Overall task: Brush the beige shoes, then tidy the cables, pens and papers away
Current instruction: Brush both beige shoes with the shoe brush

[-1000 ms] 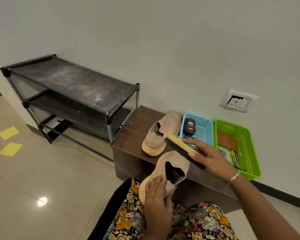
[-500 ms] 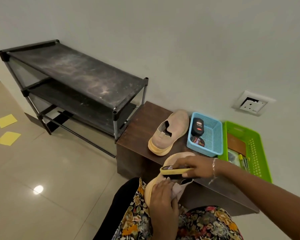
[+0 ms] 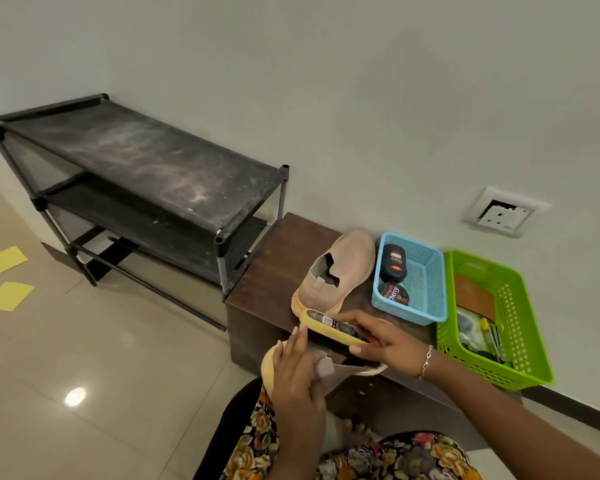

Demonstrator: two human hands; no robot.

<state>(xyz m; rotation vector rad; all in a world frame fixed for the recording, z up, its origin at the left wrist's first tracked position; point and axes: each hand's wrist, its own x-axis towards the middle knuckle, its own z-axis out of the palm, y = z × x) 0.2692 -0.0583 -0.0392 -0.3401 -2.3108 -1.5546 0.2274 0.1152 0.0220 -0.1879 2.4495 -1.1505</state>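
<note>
Head view: right hand (image 3: 388, 344), gripping the yellow shoe brush (image 3: 329, 325), has lowered it onto the beige shoe (image 3: 268, 363) clasped by the left hand (image 3: 295, 370) before the wooden bench (image 3: 278, 268); brushing continues.

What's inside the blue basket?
A black bottle and a round tin marked Cherry lie in the blue basket. Anything underneath those two is covered, so I cannot see it.
</note>
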